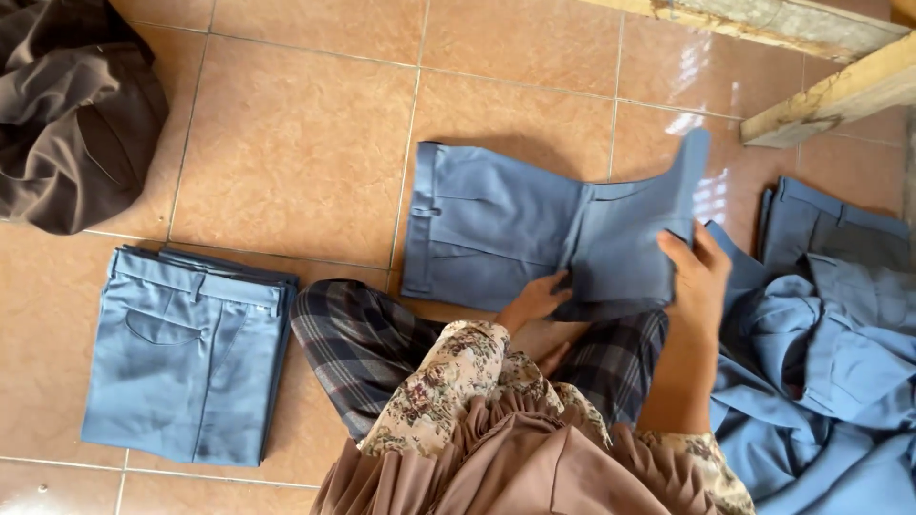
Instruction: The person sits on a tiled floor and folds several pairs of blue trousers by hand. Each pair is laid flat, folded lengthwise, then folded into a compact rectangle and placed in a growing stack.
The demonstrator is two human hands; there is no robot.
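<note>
Blue-grey trousers (496,229), half folded, flat on floor tiles, one end lifted upright
</note>
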